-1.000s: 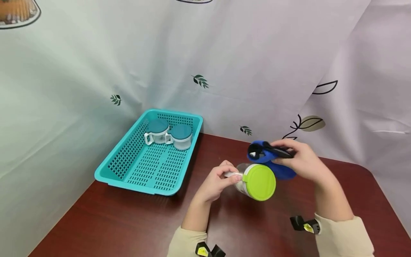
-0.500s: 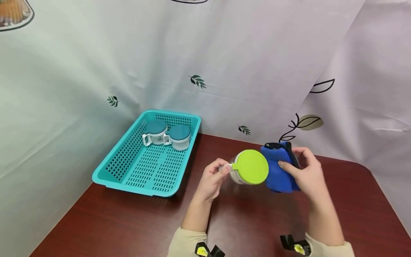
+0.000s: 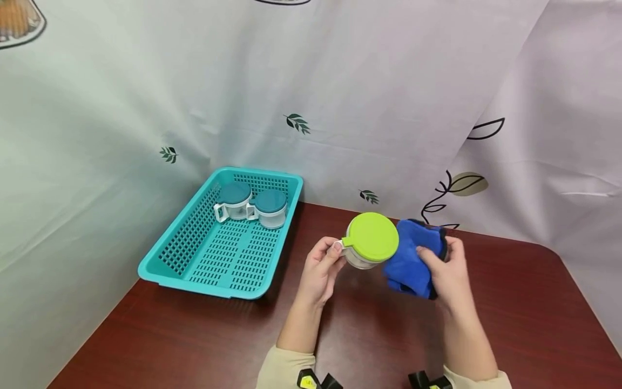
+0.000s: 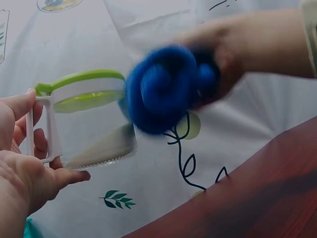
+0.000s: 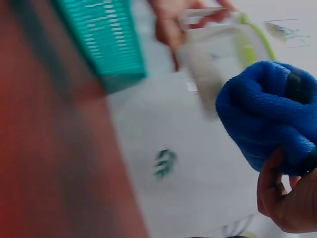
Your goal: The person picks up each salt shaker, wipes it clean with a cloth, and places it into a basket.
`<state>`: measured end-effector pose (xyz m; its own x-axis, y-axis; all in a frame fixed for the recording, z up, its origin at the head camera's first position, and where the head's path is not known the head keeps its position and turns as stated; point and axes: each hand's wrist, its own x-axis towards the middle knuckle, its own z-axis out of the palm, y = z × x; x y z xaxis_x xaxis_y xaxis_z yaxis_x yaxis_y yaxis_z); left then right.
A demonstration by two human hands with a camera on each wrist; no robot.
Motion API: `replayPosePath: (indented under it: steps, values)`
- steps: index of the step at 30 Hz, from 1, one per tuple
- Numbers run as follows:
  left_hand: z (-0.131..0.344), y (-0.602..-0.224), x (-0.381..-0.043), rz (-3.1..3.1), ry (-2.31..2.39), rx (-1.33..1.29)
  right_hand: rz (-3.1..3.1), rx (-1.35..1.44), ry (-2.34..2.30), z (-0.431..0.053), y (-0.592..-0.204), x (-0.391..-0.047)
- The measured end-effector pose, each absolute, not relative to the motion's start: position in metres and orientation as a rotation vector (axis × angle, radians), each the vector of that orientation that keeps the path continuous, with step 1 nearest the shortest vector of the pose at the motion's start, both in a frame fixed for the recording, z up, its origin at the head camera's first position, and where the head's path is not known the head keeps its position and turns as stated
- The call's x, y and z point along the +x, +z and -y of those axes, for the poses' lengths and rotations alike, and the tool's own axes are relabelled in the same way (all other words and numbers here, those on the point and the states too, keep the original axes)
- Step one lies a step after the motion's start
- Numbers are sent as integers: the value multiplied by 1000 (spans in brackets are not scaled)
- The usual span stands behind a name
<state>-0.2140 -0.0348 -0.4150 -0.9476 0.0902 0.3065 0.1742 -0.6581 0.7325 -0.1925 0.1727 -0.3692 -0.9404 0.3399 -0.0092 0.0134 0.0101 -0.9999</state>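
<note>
My left hand [image 3: 318,270] grips the white handle of a clear seasoning jar [image 4: 94,134] with a bright green lid [image 3: 373,236], held up above the table. Some pale, powdery contents lie slanted at the bottom of the jar in the left wrist view. In my right hand [image 3: 449,275] is a bunched blue cloth [image 3: 413,259] with black edging, thumb on the near side. The cloth is right at the jar's side, opposite the handle, and hides part of the wall there in the left wrist view.
A turquoise slotted basket [image 3: 279,254] stands on the left of the dark red-brown table [image 3: 369,346]. Inside, at its back, are two similar jars with teal lids [image 3: 235,193] and white handles. A pale printed curtain [image 3: 340,108] hangs behind the table.
The jar has risen and turned more upright, its green lid now facing up. My right hand has moved down and left with the cloth, from above the jar to its right side.
</note>
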Motion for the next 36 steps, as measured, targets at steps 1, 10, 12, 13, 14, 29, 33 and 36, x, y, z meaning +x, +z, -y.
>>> replayPosePath:
  steps: [1, 10, 12, 13, 14, 29, 33, 36]
  values:
    - [35, -415, -214, 1287, -2770, -494, 2078, -378, 2016, -170, -372, -193]
    - [34, -412, -216, 1373, -2782, -389, 1752, -151, 1849, -153, -372, -178]
    - [35, -410, -216, 1386, -2781, -359, 1695, 60, 1672, -147, -379, -175]
    - [36, -410, -217, 1386, -2780, -348, 1689, 175, 1574, -144, -384, -175]
    - [37, -409, -217, 1382, -2783, -334, 1696, 293, 1486, -141, -387, -174]
    - [45, -407, -215, 1299, -2820, -321, 1945, 806, 882, -153, -399, -191]
    - [43, -405, -213, 1360, -2792, -254, 2100, 871, 686, -155, -401, -190]
    - [42, -404, -213, 1413, -2774, -217, 2034, 881, 678, -155, -401, -190]
